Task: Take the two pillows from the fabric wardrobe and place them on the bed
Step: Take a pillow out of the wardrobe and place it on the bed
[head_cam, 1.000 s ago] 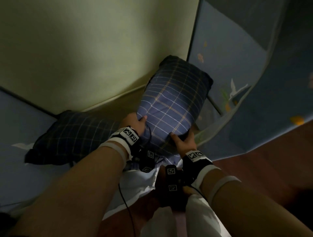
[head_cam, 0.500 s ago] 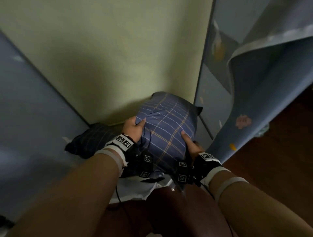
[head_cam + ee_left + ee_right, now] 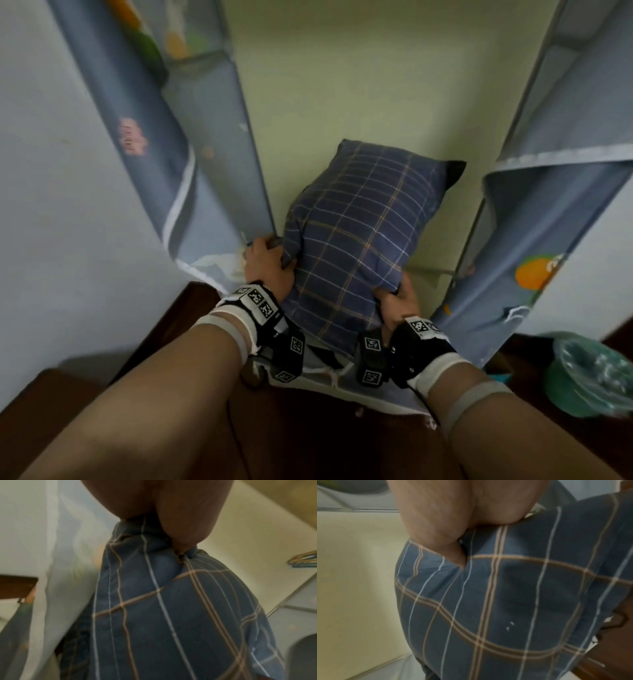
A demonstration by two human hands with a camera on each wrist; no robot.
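Note:
A dark blue plaid pillow [image 3: 363, 226] stands on end in the opening of the blue fabric wardrobe [image 3: 212, 154], held up between both hands. My left hand [image 3: 269, 263] grips its left edge, fingers dug into the cloth. My right hand [image 3: 397, 301] grips its lower right corner. Up close, the left wrist view shows plaid cloth [image 3: 163, 608] bunched under the left hand [image 3: 171, 520]. In the right wrist view the right hand [image 3: 440, 527] presses into the pillow [image 3: 505, 595]. The second pillow is out of sight.
The wardrobe's printed flaps hang open on the left and on the right [image 3: 534, 240]. A pale green wall [image 3: 359, 85] is behind the pillow. Dark wooden floor [image 3: 308, 428] lies below my arms. A green plastic-lined bin [image 3: 596, 373] sits at the right.
The pillow has been lifted up and pulled toward me between both hands. The view has swung so the second pillow, seen lower left earlier, is no longer visible.

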